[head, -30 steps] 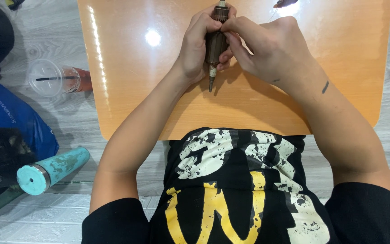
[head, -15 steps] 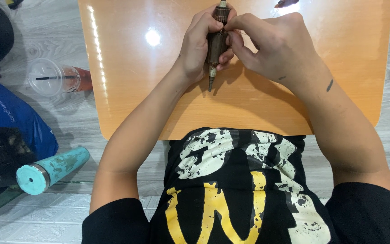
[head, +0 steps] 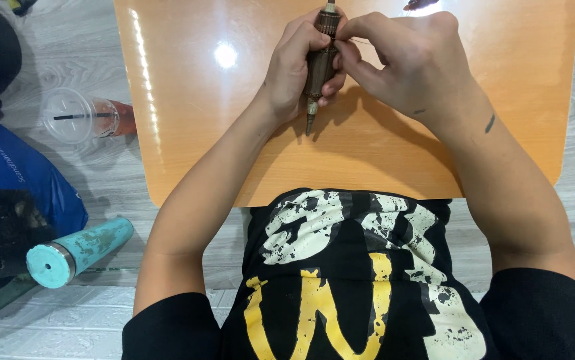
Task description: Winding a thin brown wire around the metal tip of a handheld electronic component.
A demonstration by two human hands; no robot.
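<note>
Over orange surface (head: 187, 133): your left hand (head: 294, 70) grips brown spindle-like part (head: 319, 63) steady; right hand (head: 411, 63) pinches thin wire at it.

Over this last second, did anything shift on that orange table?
Barely. The right hand drew its fingers slightly closer on the upper part of the brown rotor-like piece. The left hand kept its grip, and the piece stayed in place over the orange table.

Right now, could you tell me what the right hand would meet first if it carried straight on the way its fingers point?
The right hand points left, its fingers already at the brown cylindrical tool; just beyond is the left hand gripping it. Depth is unclear.
</note>
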